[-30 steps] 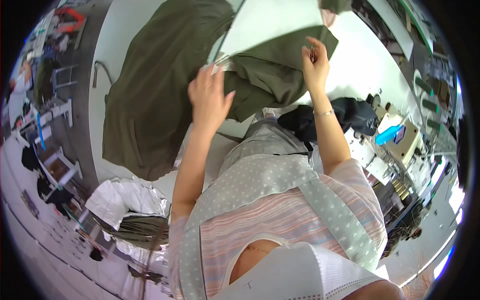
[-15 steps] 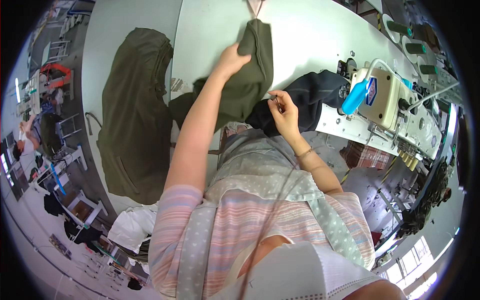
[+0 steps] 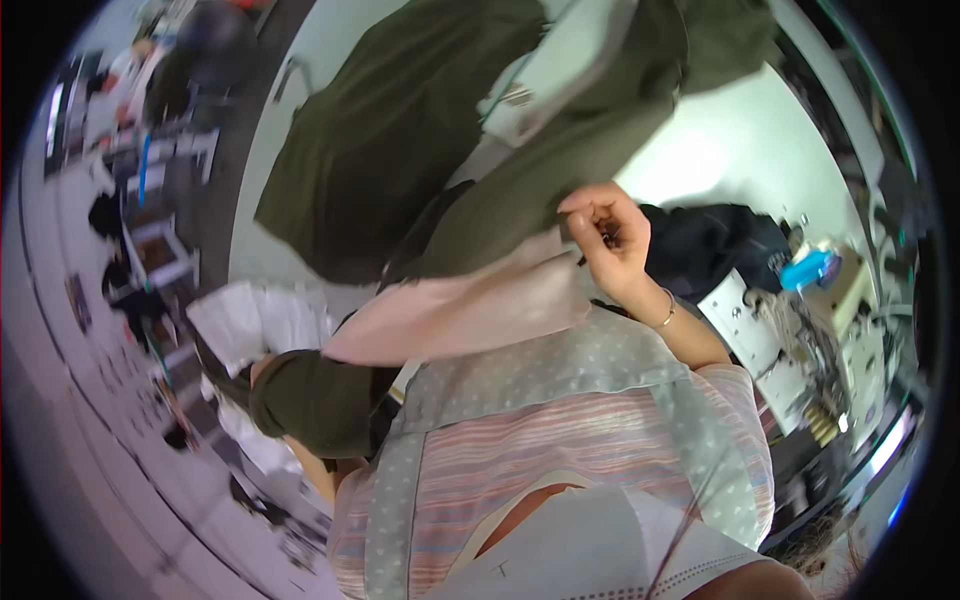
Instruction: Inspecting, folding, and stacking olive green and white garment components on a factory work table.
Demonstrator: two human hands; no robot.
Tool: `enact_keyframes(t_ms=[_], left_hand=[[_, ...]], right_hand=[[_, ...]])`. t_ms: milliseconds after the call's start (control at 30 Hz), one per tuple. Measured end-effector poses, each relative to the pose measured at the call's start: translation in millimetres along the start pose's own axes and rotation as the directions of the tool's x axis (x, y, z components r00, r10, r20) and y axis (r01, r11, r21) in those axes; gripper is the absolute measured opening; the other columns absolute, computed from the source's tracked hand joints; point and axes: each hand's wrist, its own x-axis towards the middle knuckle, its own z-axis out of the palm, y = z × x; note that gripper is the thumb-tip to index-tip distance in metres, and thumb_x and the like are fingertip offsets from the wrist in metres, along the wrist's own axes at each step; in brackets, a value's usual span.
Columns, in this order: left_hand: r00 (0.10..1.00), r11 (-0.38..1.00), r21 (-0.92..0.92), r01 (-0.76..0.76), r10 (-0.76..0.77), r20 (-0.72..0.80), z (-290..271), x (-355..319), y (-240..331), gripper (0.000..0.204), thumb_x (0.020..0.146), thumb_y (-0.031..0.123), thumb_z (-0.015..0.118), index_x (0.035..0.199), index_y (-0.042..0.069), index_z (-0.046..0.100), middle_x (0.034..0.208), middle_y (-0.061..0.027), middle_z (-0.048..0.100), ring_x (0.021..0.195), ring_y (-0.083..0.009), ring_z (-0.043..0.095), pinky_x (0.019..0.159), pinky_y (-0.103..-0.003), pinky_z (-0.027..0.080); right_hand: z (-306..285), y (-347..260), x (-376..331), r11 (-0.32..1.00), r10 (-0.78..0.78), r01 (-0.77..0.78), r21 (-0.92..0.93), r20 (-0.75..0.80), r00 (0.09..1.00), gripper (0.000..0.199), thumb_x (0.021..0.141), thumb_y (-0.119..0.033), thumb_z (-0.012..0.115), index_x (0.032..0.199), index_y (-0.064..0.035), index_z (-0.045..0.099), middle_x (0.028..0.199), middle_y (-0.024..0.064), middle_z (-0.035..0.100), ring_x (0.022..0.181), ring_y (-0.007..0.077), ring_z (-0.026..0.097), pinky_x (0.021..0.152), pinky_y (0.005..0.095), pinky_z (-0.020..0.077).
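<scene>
An olive garment (image 3: 540, 185) is stretched aloft across the table, with a pale pink cloth piece (image 3: 455, 312) hanging along its near edge. At the lower left, a bunched part of the olive cloth covers most of my left hand (image 3: 262, 368). Only a bit of skin and the forearm show there; the cloth is lifted with that hand, its fingers hidden. My right hand (image 3: 615, 240) is closed beside the garment's near edge, fingers curled. Small dark thread snips (image 3: 609, 238) show partly in its palm.
A pile of olive garments (image 3: 390, 130) lies on the table to the left. Black cloth (image 3: 725, 245) rests near the sewing machine (image 3: 850, 300) at the right, which has a blue part (image 3: 808, 270). White cloth (image 3: 255, 315) sits at the lower left.
My left hand has swung from the far table down to the lower left, drawing the olive garment along. The pink piece has come near my apron. My right hand has risen slightly to the right.
</scene>
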Motion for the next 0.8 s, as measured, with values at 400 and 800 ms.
enact_keyframes(t_ms=[400, 800], left_hand=[[0.972, 0.682, -0.715, 0.152, -0.236, -0.018, 37, -3, -85, 0.062, 0.063, 0.0, 0.052, 0.125, -0.008, 0.055, 0.119, -0.0214, 0.063, 0.107, -0.0322, 0.063, 0.096, -0.04, 0.051], [0.975, 0.436, -0.897, 0.068, 0.163, 0.153, 25, -1, -102, 0.049, 0.086, 0.019, 0.043, 0.125, -0.008, 0.056, 0.123, -0.0235, 0.062, 0.109, -0.0354, 0.062, 0.098, -0.045, 0.049]], right_hand=[[120, 21, -4, 0.399, 0.623, -0.887, -0.234, 0.779, 0.075, 0.041, 0.106, -0.045, 0.032, 0.096, -0.0093, 0.05, 0.068, -0.0039, 0.042, 0.051, 0.0047, 0.025, 0.046, 0.022, 0.0213], [118, 31, -19, 0.277, 0.674, -0.94, -0.197, 0.738, 0.044, 0.039, 0.105, -0.046, 0.036, 0.096, -0.0108, 0.051, 0.066, -0.0045, 0.041, 0.049, 0.0038, 0.025, 0.044, 0.0209, 0.0194]])
